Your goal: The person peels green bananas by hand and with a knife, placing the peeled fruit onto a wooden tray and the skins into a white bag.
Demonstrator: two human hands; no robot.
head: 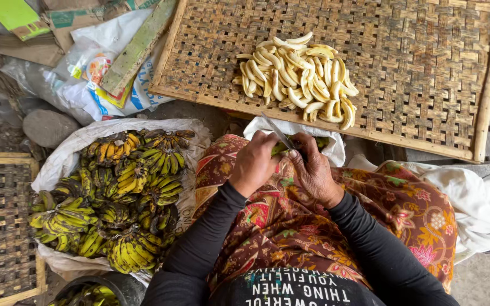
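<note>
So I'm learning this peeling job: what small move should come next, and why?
Probably draw the knife along the green banana to strip its peel: both hands grip it, part still green, while the tray holds only peeled ones.

Soft, even daylight fell from above; shadows were faint, with no glare. Around the fingers the view stayed sharp, edges bowing slightly outward.
</note>
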